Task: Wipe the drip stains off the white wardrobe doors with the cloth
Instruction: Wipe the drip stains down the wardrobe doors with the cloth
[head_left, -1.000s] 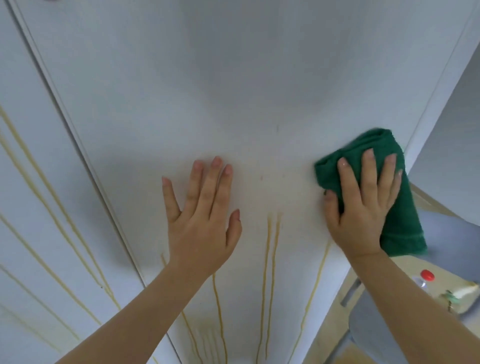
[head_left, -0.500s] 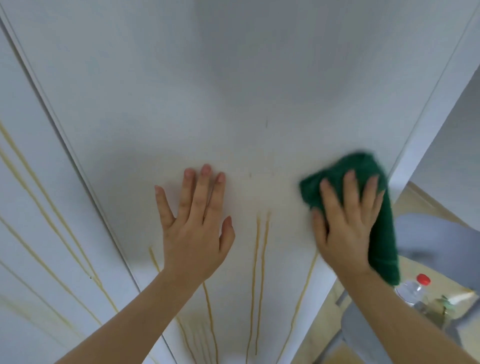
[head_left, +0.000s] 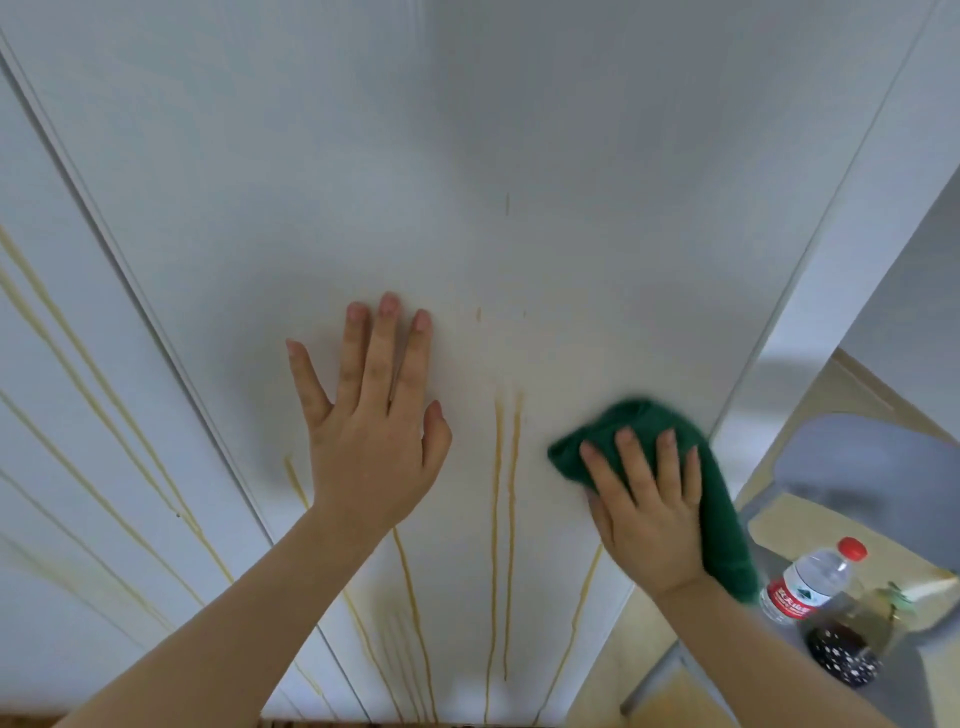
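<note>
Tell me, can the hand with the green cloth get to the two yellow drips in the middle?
Probably yes. The right hand presses the green cloth on the door just right of the two drips, only bare door between. The left hand rests on their other side, clear of the path.

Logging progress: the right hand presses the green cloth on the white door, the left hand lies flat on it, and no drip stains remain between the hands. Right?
Not quite: the head view shows two yellow drip lines running down the door between the hands. The rest holds: right hand pressing the green cloth, left hand flat on the door.
</note>
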